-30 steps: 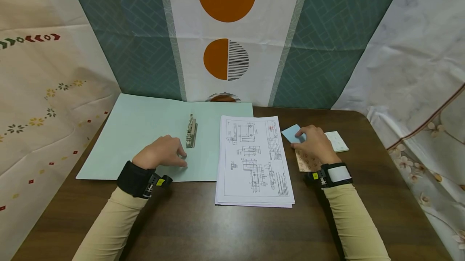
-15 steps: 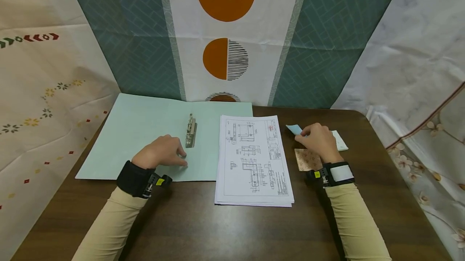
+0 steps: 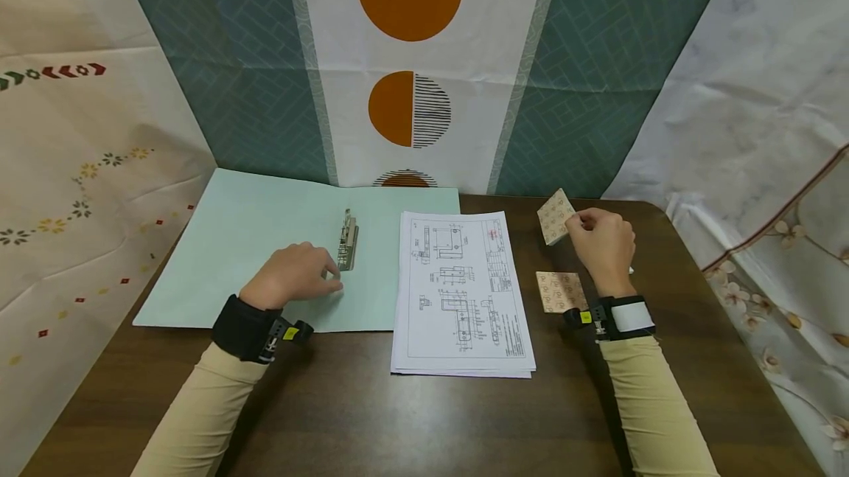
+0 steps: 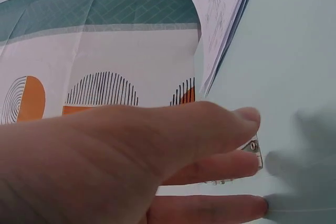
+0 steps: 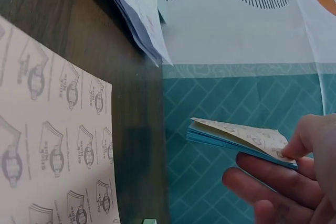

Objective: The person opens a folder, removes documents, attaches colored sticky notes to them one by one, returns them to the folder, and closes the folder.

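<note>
The right hand (image 3: 602,242) pinches a blue note pad (image 3: 556,217) above the desk (image 3: 424,425); the left hand (image 3: 295,274), fingers relaxed, lies over the pale green folder (image 3: 265,219).

Two patterned pads (image 3: 556,217) (image 3: 560,292), one folder (image 3: 272,234)

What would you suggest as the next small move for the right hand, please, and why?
I'd probably lower the blue pad onto the printed square. The right hand pinches the pad by one end, raised off the table; the printed square lies flat close by, nearer the person, and the pad's upper face carries a similar brown print.
</note>
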